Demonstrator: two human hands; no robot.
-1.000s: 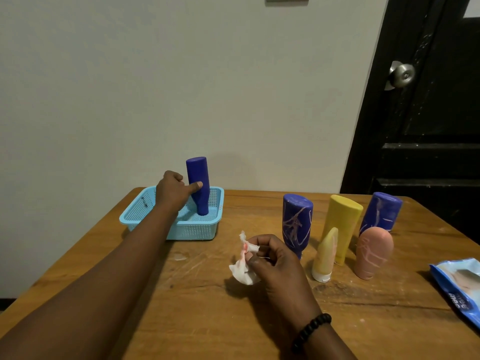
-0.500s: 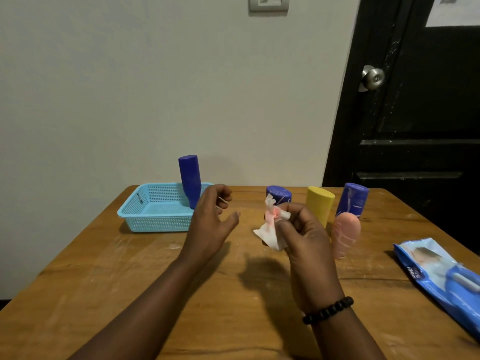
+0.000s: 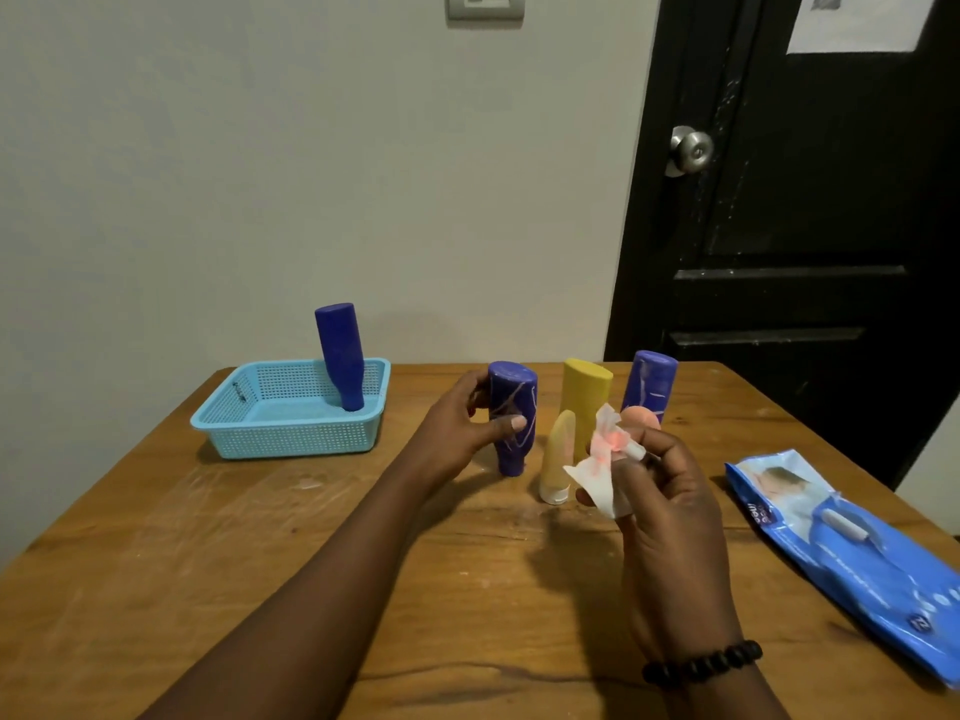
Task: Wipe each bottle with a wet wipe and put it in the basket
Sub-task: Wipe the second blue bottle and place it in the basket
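Head view: my left hand (image 3: 457, 433) curls fingers round the scribbled dark-blue plastic bottle (image 3: 511, 418) to steady it for wiping, right hand (image 3: 660, 491) pinching the stained white wet wipe (image 3: 597, 459) ready.

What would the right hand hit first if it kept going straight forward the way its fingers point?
Most likely the pink bottle just behind the wet wipe that the right hand pinches, with the yellow bottle close beside; depth is unclear from this single view.
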